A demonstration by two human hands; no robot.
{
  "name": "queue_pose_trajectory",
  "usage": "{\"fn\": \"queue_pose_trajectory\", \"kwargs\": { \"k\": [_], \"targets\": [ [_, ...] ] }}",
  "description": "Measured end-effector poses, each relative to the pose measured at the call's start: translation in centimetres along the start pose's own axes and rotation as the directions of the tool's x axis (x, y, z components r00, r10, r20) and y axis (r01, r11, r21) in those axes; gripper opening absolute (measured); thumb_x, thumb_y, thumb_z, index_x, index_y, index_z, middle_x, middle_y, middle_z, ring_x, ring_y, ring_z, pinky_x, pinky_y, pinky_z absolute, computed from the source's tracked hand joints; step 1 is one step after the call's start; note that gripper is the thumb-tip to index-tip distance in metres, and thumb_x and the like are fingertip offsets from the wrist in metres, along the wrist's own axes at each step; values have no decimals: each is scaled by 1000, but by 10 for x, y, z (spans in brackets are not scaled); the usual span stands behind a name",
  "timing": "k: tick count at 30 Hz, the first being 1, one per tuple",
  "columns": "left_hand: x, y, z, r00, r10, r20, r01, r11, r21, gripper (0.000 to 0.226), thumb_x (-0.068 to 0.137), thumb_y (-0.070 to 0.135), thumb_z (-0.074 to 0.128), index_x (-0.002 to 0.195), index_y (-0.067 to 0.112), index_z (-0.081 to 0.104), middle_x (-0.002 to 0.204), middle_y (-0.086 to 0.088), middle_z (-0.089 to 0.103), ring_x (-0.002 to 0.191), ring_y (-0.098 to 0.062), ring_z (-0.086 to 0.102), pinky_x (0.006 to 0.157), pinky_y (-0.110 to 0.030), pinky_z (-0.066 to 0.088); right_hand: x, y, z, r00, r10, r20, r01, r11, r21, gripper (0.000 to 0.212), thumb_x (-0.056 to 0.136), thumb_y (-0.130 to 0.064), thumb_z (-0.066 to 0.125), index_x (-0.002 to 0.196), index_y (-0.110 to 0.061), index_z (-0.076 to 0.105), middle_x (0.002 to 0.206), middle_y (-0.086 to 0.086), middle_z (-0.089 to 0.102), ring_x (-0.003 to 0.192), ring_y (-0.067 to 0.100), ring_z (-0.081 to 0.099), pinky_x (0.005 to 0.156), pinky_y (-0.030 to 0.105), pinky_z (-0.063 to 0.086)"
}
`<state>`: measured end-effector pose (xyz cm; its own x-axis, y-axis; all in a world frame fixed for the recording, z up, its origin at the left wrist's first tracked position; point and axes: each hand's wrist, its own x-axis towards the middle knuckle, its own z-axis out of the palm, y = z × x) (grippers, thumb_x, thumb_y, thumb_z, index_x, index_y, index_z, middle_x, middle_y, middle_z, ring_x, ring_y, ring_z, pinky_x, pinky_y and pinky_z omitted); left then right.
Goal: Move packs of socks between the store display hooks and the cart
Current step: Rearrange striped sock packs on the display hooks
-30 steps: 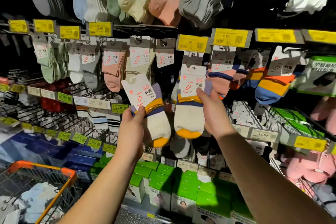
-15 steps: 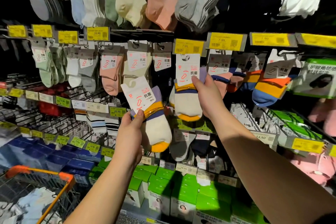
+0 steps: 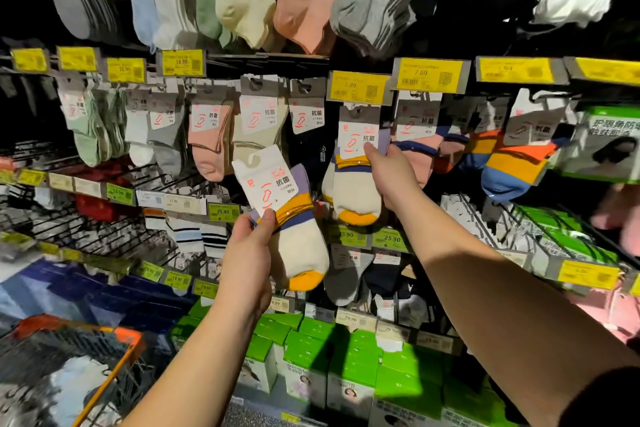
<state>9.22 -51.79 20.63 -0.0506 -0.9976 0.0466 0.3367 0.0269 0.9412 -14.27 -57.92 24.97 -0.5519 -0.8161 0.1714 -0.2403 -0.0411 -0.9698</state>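
Note:
My left hand (image 3: 246, 263) holds a cream sock pack (image 3: 294, 239) with yellow toe, purple cuff and a white card, tilted, free of the display. My right hand (image 3: 394, 180) grips a matching sock pack (image 3: 353, 194) raised against the rack, its card top just under the yellow 7.99 price tag (image 3: 358, 87), at the display hook. Whether the card sits on the hook I cannot tell. The cart (image 3: 83, 367), wire with an orange rim, is at the bottom left with light-coloured packs inside.
Rows of hanging sock packs fill the rack: pink (image 3: 207, 139), beige (image 3: 258, 121), orange-and-blue (image 3: 512, 166). Larger socks hang above. Green boxes (image 3: 311, 350) line the bottom shelf. Wire hooks with price tags stick out at left and right.
My right hand has lifted its sock pack upward to the hook under the 7.99 tag. My left hand has kept its pack at about the same place.

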Motion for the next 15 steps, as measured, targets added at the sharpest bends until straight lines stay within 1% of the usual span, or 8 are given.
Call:
{"fn": "queue_pose_trajectory", "kwargs": {
  "k": [2, 4, 6, 8, 9, 12, 13, 15],
  "targets": [
    [0, -2, 1, 1000, -3, -3, 3, 1000, -2, 13, 103, 26, 53, 108, 16, 59, 109, -10, 75, 70, -10, 72, 58, -25, 55, 5, 1, -1, 998, 39, -40, -45, 987, -157, 56, 100, -53, 49, 130, -6, 59, 119, 8, 65, 107, 31, 60, 86, 37, 48],
    [0, -2, 2, 1000, -8, -10, 8, 1000, -6, 12, 103, 26, 54, 107, 17, 60, 108, -8, 75, 76, -11, 73, 60, -26, 56, 7, 4, -2, 997, 66, -35, -74, 951, -299, 62, 98, -63, 45, 110, -5, 65, 102, 13, 67, 95, 33, 60, 74, 35, 45],
    [0, -1, 2, 1000, -18, -6, 18, 1000, -14, 13, 104, 25, 53, 110, 15, 59, 108, -8, 75, 73, -11, 73, 56, -25, 55, 6, 11, -2, 994, 105, -40, -113, 922, -370, 63, 96, -67, 43, 79, -8, 58, 74, 9, 60, 72, 29, 57, 58, 33, 36],
    [-2, 2, 2, 1000, -20, -3, 20, 1000, -14, 17, 104, 24, 52, 113, 11, 58, 107, -9, 74, 65, -10, 70, 46, -20, 50, 5, 17, 0, 989, 132, -60, -145, 924, -355, 66, 95, -70, 43, 65, -11, 49, 59, 6, 53, 57, 25, 55, 52, 31, 33],
    [-3, 4, 3, 1000, -22, -3, 22, 1000, -12, 19, 104, 23, 52, 115, 10, 58, 108, -10, 73, 62, -9, 69, 44, -18, 48, 6, 19, 1, 989, 132, -65, -146, 927, -347, 68, 94, -71, 42, 63, -11, 49, 58, 5, 54, 56, 25, 56, 52, 31, 35],
    [-4, 6, 4, 999, -32, 0, 32, 999, -12, 24, 105, 23, 51, 121, 6, 56, 109, -13, 72, 53, -7, 64, 36, -16, 42, 12, 15, 4, 988, 140, -72, -156, 925, -346, 68, 94, -71, 42, 64, -11, 53, 61, 6, 57, 61, 28, 58, 55, 31, 37],
    [-5, 6, 5, 999, -35, 4, 35, 999, -15, 25, 105, 23, 51, 122, 6, 56, 109, -14, 72, 54, -8, 64, 35, -16, 41, 15, 13, 5, 986, 147, -77, -164, 925, -342, 67, 94, -70, 43, 65, -11, 53, 63, 6, 57, 63, 28, 56, 57, 32, 37],
    [-5, 8, 6, 999, -38, 10, 39, 999, -31, 24, 105, 22, 51, 122, 6, 55, 108, -12, 72, 63, -12, 67, 38, -16, 43, 18, 12, 6, 982, 164, -89, -185, 918, -352, 65, 94, -69, 44, 67, -11, 52, 67, 7, 55, 64, 26, 53, 59, 33, 36]
  ]
}}
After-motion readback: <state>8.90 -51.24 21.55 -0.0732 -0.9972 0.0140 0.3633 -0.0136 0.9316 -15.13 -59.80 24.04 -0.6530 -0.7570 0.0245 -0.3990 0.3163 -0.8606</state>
